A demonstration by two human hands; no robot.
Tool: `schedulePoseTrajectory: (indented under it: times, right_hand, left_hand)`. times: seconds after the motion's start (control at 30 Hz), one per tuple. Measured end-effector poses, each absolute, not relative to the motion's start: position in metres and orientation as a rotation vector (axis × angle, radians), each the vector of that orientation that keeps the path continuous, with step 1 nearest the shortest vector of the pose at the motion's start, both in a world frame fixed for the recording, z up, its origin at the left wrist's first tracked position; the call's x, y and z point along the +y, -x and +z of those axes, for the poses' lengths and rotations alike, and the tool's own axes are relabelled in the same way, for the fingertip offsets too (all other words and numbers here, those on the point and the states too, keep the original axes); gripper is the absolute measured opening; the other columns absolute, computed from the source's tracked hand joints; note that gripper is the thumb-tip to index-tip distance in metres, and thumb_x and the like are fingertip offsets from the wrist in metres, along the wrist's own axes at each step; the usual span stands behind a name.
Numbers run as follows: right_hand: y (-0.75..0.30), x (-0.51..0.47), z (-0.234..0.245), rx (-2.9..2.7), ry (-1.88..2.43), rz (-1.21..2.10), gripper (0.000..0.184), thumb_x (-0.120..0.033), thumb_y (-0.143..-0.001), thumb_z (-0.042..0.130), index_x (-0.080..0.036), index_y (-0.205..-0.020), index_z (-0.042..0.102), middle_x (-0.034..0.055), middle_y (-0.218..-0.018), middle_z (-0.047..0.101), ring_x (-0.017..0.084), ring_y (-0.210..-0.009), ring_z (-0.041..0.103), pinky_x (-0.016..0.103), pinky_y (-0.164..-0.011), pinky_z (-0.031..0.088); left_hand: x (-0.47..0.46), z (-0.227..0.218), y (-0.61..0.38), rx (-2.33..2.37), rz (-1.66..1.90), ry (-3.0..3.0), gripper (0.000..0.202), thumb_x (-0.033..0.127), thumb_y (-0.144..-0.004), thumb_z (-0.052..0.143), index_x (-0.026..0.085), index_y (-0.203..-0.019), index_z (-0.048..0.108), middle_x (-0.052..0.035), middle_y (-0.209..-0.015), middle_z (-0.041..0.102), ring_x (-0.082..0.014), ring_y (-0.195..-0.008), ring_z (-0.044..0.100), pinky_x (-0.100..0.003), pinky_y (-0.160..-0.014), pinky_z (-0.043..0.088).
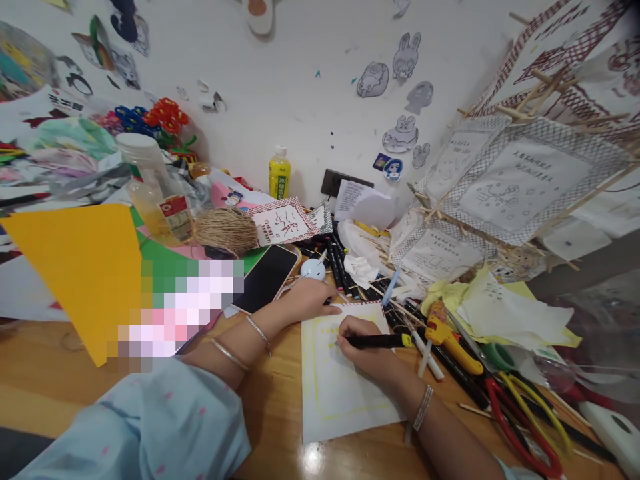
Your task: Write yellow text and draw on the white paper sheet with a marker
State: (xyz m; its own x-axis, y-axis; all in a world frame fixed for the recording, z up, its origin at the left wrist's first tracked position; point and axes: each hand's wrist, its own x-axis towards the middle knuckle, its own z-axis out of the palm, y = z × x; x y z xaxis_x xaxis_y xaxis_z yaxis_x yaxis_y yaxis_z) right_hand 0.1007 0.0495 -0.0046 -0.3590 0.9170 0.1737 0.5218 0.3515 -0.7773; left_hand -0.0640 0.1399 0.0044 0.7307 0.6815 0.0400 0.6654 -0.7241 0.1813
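Note:
My right hand (363,347) is closed around a black marker with a yellow end (380,341), its tip hidden by the fingers over a white sheet of paper (345,407). Yellow lines frame the sheet, and small yellow marks run along its upper part. At the sheet's top left corner lies my left hand (311,300), palm down, with fingers stretched out and nothing visible in it. A round light blue object (313,269) sits just behind the left hand. Beside it is a smartphone (266,279) with a dark screen.
Several markers (340,263), a yellow glue gun (453,340) and red-handled scissors (520,427) crowd the right. Paper lantern panels on sticks (515,180) rise there. Leftward are a twine ball (227,230), a plastic jar (150,190), an orange sheet (85,260) and a yellow-labelled bottle (279,175).

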Motion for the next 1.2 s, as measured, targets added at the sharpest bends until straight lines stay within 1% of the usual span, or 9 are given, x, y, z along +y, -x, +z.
schedulePoseTrajectory:
  times: [0.53,0.63,0.7,0.77,0.83,0.93,1.03,1.13,1.2]
  right_hand:
    - [-0.100,0.049,-0.004,-1.974,1.207,0.871,0.014,-0.018,-0.072,0.049,-0.019,-0.059,0.045,-0.0031,-0.057,0.048,0.012,-0.056,0.044,0.024,-0.053,0.032]
    - [-0.111,0.050,0.001,-1.790,1.261,0.760,0.014,-0.019,-0.072,0.052,-0.019,-0.058,0.048,-0.0033,-0.055,0.048,0.013,-0.054,0.044,0.024,-0.051,0.032]
    - [-0.123,0.053,0.004,-1.582,1.307,0.631,0.015,-0.024,-0.076,0.052,-0.020,-0.062,0.049,-0.0034,-0.056,0.047,0.013,-0.055,0.044,0.025,-0.052,0.033]
    - [-0.134,0.055,0.006,-1.381,1.286,0.578,0.013,-0.027,-0.079,0.051,-0.021,-0.068,0.049,-0.0044,-0.057,0.046,0.013,-0.054,0.043,0.025,-0.053,0.034]
    - [-0.141,0.057,0.006,-1.262,1.247,0.614,0.013,-0.028,-0.078,0.055,-0.021,-0.069,0.048,-0.0052,-0.056,0.045,0.012,-0.052,0.043,0.024,-0.052,0.035]
    - [-0.136,0.057,0.002,-1.379,1.241,0.738,0.017,-0.027,-0.074,0.057,-0.021,-0.062,0.047,-0.0045,-0.054,0.047,0.012,-0.050,0.043,0.024,-0.050,0.034]
    - [-0.123,0.056,-0.002,-1.528,1.285,0.812,0.019,-0.024,-0.070,0.054,-0.020,-0.055,0.043,-0.0048,-0.052,0.044,0.012,-0.051,0.041,0.024,-0.051,0.032]
    - [-0.117,0.059,-0.005,-1.567,1.362,0.795,0.018,-0.021,-0.066,0.050,-0.021,-0.053,0.039,-0.0054,-0.052,0.040,0.012,-0.053,0.038,0.024,-0.050,0.031]
    - [-0.119,0.061,-0.004,-1.542,1.391,0.771,0.017,-0.021,-0.066,0.050,-0.021,-0.053,0.039,-0.0056,-0.052,0.040,0.012,-0.052,0.038,0.023,-0.049,0.030]
  left_hand:
    - [0.139,0.007,0.064,1.109,0.122,-2.749,0.029,0.040,-0.090,0.055,0.014,-0.099,0.060,-0.0055,-0.096,0.062,-0.0187,-0.085,0.061,-0.039,-0.078,0.050]
    - [0.140,0.006,0.064,1.090,0.138,-2.737,0.029,0.039,-0.090,0.055,0.014,-0.103,0.059,-0.0061,-0.099,0.062,-0.0194,-0.088,0.061,-0.040,-0.079,0.050]
    - [0.141,0.005,0.065,1.083,0.144,-2.726,0.029,0.039,-0.091,0.055,0.014,-0.105,0.059,-0.0063,-0.100,0.062,-0.0195,-0.088,0.061,-0.040,-0.079,0.050]
    - [0.143,0.006,0.066,1.081,0.143,-2.715,0.028,0.038,-0.090,0.055,0.014,-0.103,0.060,-0.0060,-0.099,0.062,-0.0191,-0.087,0.061,-0.039,-0.078,0.050]
    - [0.145,0.007,0.069,1.070,0.140,-2.705,0.026,0.037,-0.090,0.056,0.013,-0.099,0.060,-0.0053,-0.096,0.062,-0.0184,-0.085,0.061,-0.038,-0.077,0.050]
    - [0.145,0.011,0.073,1.029,0.136,-2.690,0.024,0.037,-0.090,0.056,0.013,-0.093,0.061,-0.0036,-0.089,0.062,-0.0168,-0.080,0.061,-0.036,-0.073,0.050]
    - [0.144,0.016,0.076,0.999,0.148,-2.675,0.025,0.038,-0.089,0.057,0.014,-0.087,0.061,-0.0022,-0.083,0.062,-0.0159,-0.075,0.060,-0.034,-0.071,0.050]
    - [0.143,0.020,0.076,0.984,0.161,-2.653,0.026,0.039,-0.087,0.059,0.014,-0.084,0.061,-0.0016,-0.080,0.062,-0.0154,-0.073,0.059,-0.033,-0.070,0.049]
    - [0.142,0.020,0.077,0.971,0.165,-2.632,0.025,0.038,-0.087,0.059,0.014,-0.082,0.061,-0.0011,-0.079,0.061,-0.0152,-0.072,0.059,-0.033,-0.070,0.048]
